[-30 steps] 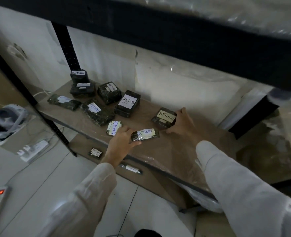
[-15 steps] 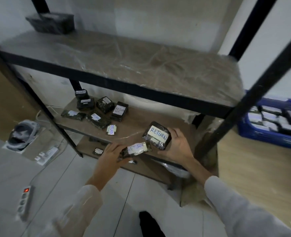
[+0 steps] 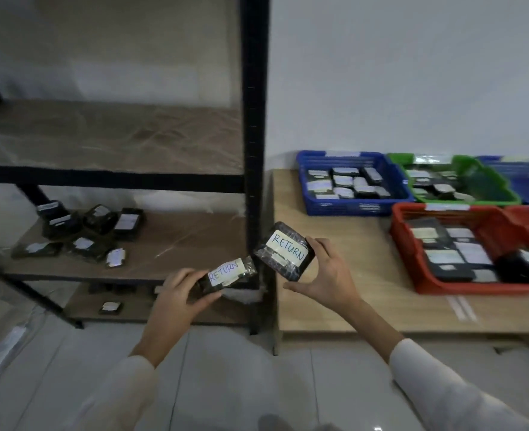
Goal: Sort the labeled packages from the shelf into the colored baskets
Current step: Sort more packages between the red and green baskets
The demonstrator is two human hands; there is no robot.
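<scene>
Left hand (image 3: 176,295) grips a slim RETURN package (image 3: 226,273), right hand (image 3: 327,275) a thicker RETURN package (image 3: 285,251), both held between shelf (image 3: 188,241) and desk (image 3: 350,306); blue basket (image 3: 344,209), green basket (image 3: 503,191) and red basket (image 3: 428,286) already well stocked, cluster of packages (image 3: 82,234) left on the shelf, so sorting looks well underway, unfinished.

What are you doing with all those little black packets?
A person is sorting them. The left hand holds a thin packet and the right hand holds a thicker packet; both labels read RETURN. More packets lie on the shelf. On the table to the right sit a blue basket, a green basket and a red basket, each with packets inside. Neither held packet is in a basket yet.
</scene>
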